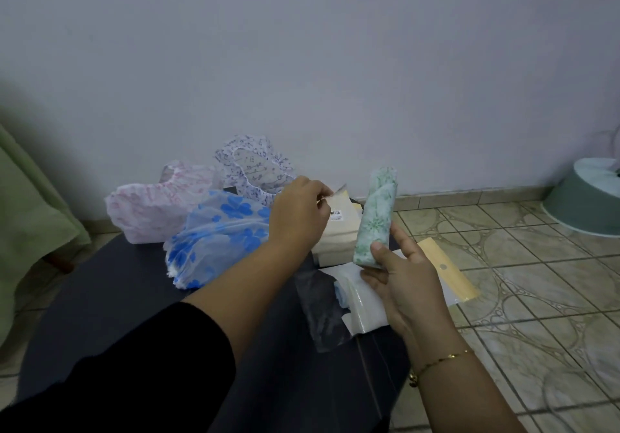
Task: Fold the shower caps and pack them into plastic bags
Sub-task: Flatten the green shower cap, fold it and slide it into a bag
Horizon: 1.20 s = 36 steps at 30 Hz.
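Right now my right hand (399,285) grips the lower end of a rolled green shower cap (375,221), holding it upright above the counter (100,298), while my left hand (298,214) reaches forward and pinches the top bag off the stack of plastic bags (339,231). The roll is held only at its base, so I judge it could spring loose and unfold if my grip slackens while I work the bag open one-handed. The thin bags may also cling, so two could lift together. The roll stands just right of my left hand, near the stack. Three unfolded caps wait further left: blue-flowered cap (218,238), pink cap (154,207), purple-print cap (255,167). One packed bag (362,301) lies below my right hand.
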Available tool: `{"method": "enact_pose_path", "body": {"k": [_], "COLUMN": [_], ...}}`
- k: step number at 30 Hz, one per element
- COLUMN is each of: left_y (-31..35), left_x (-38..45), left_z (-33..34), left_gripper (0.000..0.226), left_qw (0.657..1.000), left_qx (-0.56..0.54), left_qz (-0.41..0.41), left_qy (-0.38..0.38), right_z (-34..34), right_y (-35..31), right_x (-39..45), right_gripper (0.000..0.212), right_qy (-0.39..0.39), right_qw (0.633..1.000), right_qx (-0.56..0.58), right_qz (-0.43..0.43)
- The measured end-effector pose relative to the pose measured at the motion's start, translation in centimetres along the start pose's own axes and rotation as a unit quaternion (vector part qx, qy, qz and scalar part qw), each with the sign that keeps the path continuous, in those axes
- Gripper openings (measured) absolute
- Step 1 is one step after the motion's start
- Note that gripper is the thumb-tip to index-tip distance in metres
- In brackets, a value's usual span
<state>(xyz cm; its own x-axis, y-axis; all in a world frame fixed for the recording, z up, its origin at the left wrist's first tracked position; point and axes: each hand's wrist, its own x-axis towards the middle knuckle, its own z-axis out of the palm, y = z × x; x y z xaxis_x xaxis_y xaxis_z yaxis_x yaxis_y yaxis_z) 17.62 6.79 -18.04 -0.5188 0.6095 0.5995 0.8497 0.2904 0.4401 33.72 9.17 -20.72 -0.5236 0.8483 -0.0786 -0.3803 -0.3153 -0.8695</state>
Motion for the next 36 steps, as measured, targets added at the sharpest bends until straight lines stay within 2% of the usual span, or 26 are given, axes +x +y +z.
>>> {"method": "enact_pose_path", "body": {"k": [4, 7, 12, 16, 19, 22, 26, 31, 36], "left_y": [-0.2, -0.6, -2.0, -2.7, -3.7, -5.6, -8.4, -10.7, -10.7], "left_x": [-1.5, -3.1, -7.3, -12.0, -15.8, -19.6, -22.6, -23.9, -24.4], "left_z": [-1.8, -3.8, -8.3, -12.2, -14.9, -16.3, -16.9, -16.1, -16.0], "left_gripper": [0.016, 0.014, 0.006, 0.009, 0.014, 0.014, 0.020, 0.031, 0.042], "left_qw": [0.982, 0.957, 0.934, 0.923, 0.926, 0.937, 0.957, 0.954, 0.963], "left_qx": [-0.012, 0.009, 0.047, 0.083, 0.145, 0.193, 0.233, 0.276, 0.240], "left_qz": [0.158, 0.259, 0.309, 0.329, 0.302, 0.256, 0.170, 0.070, -0.038], "left_qy": [0.097, 0.132, 0.174, 0.183, 0.173, 0.137, 0.043, -0.098, -0.120], "right_z": [0.9, 1.9, 3.6, 5.5, 7.2, 8.7, 9.5, 9.3, 8.5], "right_y": [0.0, 0.3, 0.9, 2.2, 3.8, 5.5, 7.1, 7.4, 6.7], "right_x": [-0.8, -1.7, -3.7, -6.1, -7.8, -9.3, -10.6, -10.9, -10.1], "right_gripper": [0.044, 0.047, 0.049, 0.045, 0.043, 0.044, 0.033, 0.015, 0.016], "right_qy": [-0.019, -0.044, -0.084, -0.168, -0.248, -0.285, -0.265, -0.254, -0.248], "right_qw": [1.000, 0.998, 0.992, 0.981, 0.964, 0.953, 0.937, 0.923, 0.924], "right_qx": [0.020, 0.044, 0.088, 0.087, 0.054, -0.026, -0.168, -0.216, -0.222], "right_qz": [0.003, 0.010, 0.014, 0.041, 0.075, 0.103, 0.154, 0.190, 0.189]}}
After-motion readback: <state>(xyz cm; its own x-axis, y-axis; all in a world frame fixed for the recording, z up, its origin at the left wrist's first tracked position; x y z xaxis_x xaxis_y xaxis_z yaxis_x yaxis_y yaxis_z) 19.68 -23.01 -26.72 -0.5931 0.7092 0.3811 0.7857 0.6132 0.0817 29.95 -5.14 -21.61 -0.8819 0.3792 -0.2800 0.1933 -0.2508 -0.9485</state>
